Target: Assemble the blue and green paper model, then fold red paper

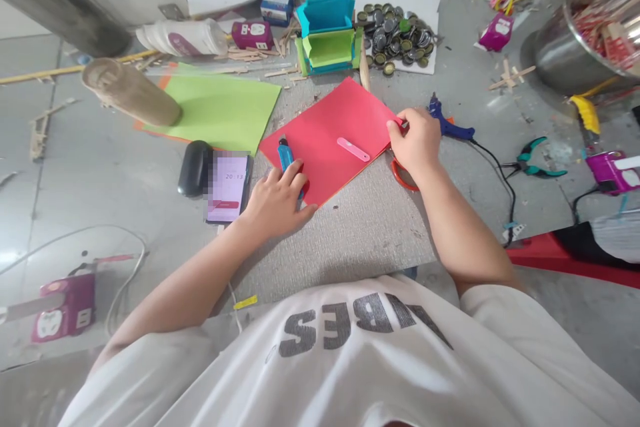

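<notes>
A red sheet of paper (325, 140) lies at an angle on the grey table, with a pink cutter (353, 149) on it. My left hand (280, 197) rests over the sheet's lower left edge, fingers spread, touching a blue cutter (285, 153). At the sheet's right corner my right hand (416, 140) pinches the paper between thumb and fingers. Orange-handled scissors (403, 175) lie just below that hand, partly hidden. Further left are a green sheet (225, 103) and a phone (231, 187).
Bottle caps (397, 37) lie on white board beside a blue and green paper box (327, 33). A glue gun (449, 121), pliers (535, 160) and a metal pot (565, 40) are on the right. A brown cylinder (133, 90) lies left.
</notes>
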`<state>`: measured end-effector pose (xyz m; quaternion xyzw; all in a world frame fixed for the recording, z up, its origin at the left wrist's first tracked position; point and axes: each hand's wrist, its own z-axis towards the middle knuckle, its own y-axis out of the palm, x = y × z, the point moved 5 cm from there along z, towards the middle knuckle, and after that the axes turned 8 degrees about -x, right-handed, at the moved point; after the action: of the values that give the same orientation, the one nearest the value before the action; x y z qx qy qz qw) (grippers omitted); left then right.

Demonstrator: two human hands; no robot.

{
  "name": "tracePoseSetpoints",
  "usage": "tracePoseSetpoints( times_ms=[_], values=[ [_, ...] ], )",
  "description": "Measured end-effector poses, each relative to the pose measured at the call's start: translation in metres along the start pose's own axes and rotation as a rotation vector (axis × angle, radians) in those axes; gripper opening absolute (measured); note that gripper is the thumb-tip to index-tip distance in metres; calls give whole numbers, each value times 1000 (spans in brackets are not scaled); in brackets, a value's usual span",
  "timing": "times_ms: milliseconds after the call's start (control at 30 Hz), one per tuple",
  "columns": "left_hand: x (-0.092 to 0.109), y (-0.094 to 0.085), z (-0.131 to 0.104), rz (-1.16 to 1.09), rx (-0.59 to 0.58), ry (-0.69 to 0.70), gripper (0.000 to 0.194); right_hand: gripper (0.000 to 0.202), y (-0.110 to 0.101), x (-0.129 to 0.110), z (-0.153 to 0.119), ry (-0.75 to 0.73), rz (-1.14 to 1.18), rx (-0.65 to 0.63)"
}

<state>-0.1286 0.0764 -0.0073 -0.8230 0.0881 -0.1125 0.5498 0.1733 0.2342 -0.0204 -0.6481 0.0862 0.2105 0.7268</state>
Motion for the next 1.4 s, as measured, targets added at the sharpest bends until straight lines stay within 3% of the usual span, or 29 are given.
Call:
tracePoseSetpoints(
  times_ms=[167,300,467,533,633,733,867,1000,1100,1267,1333,1400],
  values=[
    [-5,-1,0,-13,32,-11,45,18,2,-9,-8,-63,69,62],
    [-3,-9,-6,-54,142,0,47,15,8,-26,-14,-203,154,73],
    [5,-37,-10,-456,382,141,31,19,14,-39,-19,-305,248,44],
    [12,-48,5,-673,376,144,22,23,15,-42,-20,-342,287,31],
    [25,-59,52,-1027,266,-47,4,27,17,-41,-21,-380,328,6],
    [42,-63,102,-1340,168,-205,24,27,17,-39,-21,-402,357,-9],
    [48,-74,134,-1141,301,-263,37,27,16,-41,-23,-491,357,-49],
    [47,-72,136,-1117,267,-248,56,27,17,-44,-24,-522,352,-86],
    [47,-71,133,-1173,272,-222,55,12,18,-42,-24,-481,365,-54],
    [50,-69,135,-1249,275,-171,54,42,19,-38,-25,-396,337,-41],
    [50,-70,136,-1239,281,-130,54,44,20,-36,-23,-340,319,-59],
    [51,-72,136,-1077,275,-34,49,37,20,-32,-20,-273,281,-99]
  ],
)
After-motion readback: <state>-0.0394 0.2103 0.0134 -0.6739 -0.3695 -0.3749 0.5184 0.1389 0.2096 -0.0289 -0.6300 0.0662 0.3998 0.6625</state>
